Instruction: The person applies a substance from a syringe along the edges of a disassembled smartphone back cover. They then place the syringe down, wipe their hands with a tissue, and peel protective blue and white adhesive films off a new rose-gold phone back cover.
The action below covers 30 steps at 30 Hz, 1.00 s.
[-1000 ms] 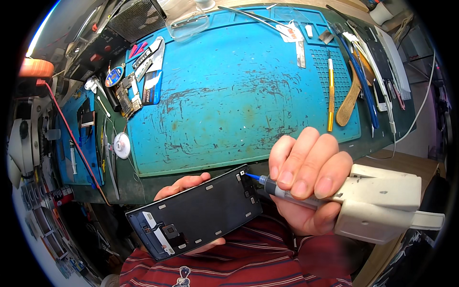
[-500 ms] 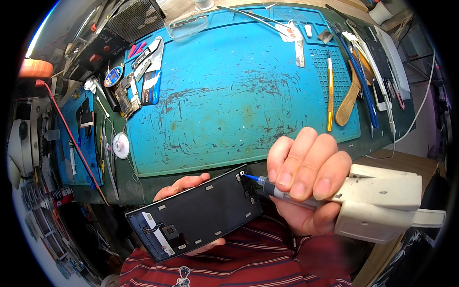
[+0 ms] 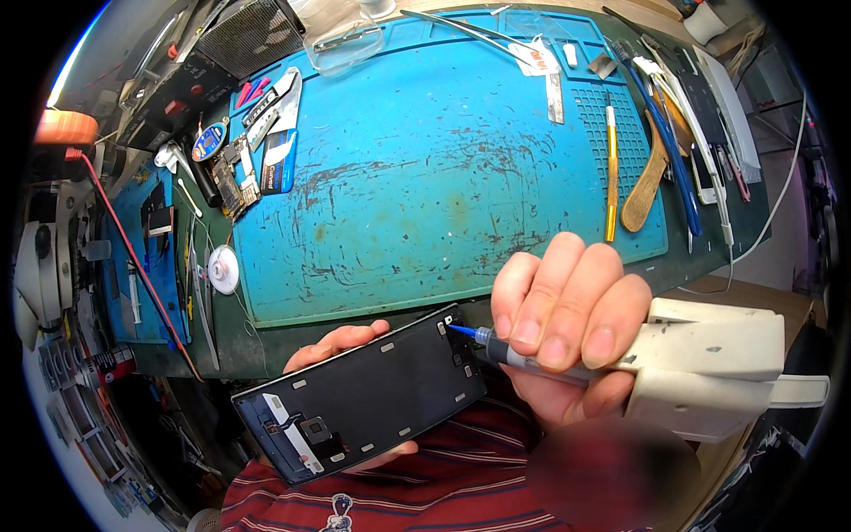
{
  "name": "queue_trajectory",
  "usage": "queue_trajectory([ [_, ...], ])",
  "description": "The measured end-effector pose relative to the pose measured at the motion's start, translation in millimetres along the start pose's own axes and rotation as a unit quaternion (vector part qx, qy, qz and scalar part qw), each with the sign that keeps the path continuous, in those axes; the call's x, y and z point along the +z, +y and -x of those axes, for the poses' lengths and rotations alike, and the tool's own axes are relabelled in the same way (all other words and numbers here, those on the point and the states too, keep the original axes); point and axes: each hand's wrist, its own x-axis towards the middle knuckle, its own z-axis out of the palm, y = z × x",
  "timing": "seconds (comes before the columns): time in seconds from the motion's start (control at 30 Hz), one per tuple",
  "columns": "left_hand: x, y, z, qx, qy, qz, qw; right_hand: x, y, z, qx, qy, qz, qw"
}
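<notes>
My left hand (image 3: 344, 344) grips a black phone frame (image 3: 372, 399) from beneath, its fingers showing at the far and near edges. The frame is tilted above my lap, with several small pale pads along its border and a white strip with a square dark part at its left end. My right hand (image 3: 572, 319) is wrapped round a dispensing syringe (image 3: 523, 357) with a blue needle tip (image 3: 464, 330). Behind it extends the syringe's off-white, worn dispenser body (image 3: 709, 350). The tip is at the frame's far right corner; whether it touches I cannot tell.
A scuffed blue work mat (image 3: 399, 195) covers the bench ahead. At left lie circuit boards (image 3: 238, 177), a white spool (image 3: 224, 269) and a red cable (image 3: 133, 253). A yellow-handled knife (image 3: 612, 177), a wooden-handled brush (image 3: 645, 195) and other tools lie at right.
The needle tip has shifted very slightly down along the frame's corner, and the dispenser's rear end has moved a little right. My left hand and the phone frame look unmoved.
</notes>
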Motion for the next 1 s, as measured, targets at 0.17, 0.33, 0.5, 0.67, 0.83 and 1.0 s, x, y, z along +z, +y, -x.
queue_trajectory([
  [0.17, -0.7, 2.9, -1.7, -0.006, -0.004, -0.006, 1.000, -0.8, 0.7, 0.0, 0.011, -0.007, -0.011, 1.000],
  [0.33, -1.1, 2.6, -1.2, -0.009, -0.004, -0.004, 1.000, -4.7, 1.1, -0.6, 0.011, -0.025, -0.013, 1.000],
  [0.5, -0.8, 2.6, -2.9, -0.002, -0.008, -0.002, 1.000, -4.0, -0.2, -0.1, 0.016, -0.021, -0.013, 1.000],
  [0.67, -3.1, 5.9, -4.8, -0.011, -0.017, -0.019, 1.000, -2.3, -0.3, 0.4, 0.022, -0.014, -0.015, 1.000],
  [0.83, -2.7, 1.8, -2.6, 0.002, -0.009, -0.014, 1.000, -5.5, 0.2, -1.5, 0.022, -0.035, -0.023, 0.999],
  [1.0, -0.9, -0.9, 0.3, -0.004, 0.010, -0.001, 1.000, -7.3, 0.0, -1.4, 0.023, -0.043, -0.026, 0.998],
])
